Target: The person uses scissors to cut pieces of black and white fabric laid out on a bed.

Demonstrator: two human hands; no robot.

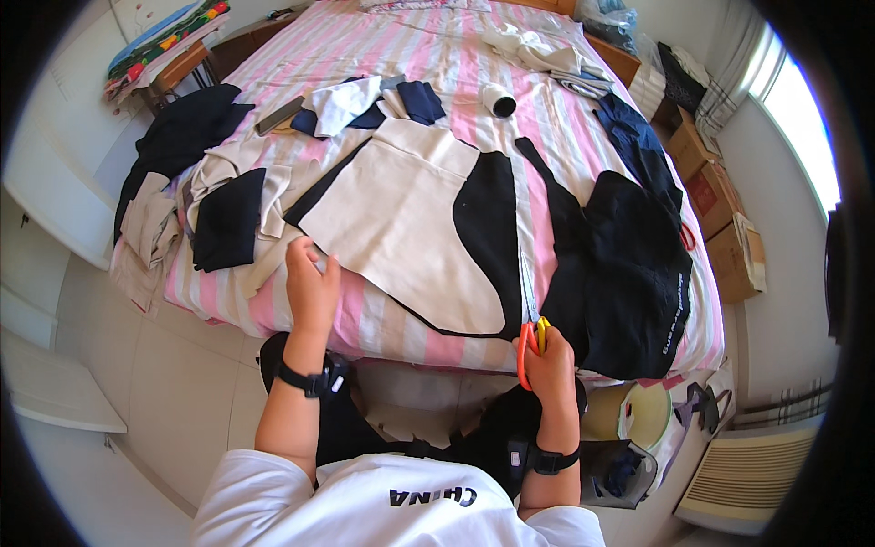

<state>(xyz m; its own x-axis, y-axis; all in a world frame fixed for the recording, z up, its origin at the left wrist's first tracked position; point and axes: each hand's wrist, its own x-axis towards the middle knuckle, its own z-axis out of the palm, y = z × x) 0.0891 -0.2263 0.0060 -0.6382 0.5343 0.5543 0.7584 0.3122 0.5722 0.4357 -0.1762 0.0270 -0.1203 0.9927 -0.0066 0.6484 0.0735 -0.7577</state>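
A cream fabric piece (392, 214) lies spread over a black fabric piece (492, 205) near the front of the bed. My left hand (313, 287) is at the cream piece's lower left corner, thumb and fingers apart; it does not appear to grip the cloth. On the right, my right hand (551, 365) is closed around the handles of a pair of scissors (528, 301), one orange and one yellow. Their blades point away from me along the black piece's right edge. The blades look nearly closed.
The bed has a striped sheet (301, 55). Black garments (629, 273) lie right, folded cream and black cloths (228, 219) left, and small fabric pieces (346, 105) behind. A white roll (499, 100) stands farther back. Red-handled scissors (687, 237) show at the right edge.
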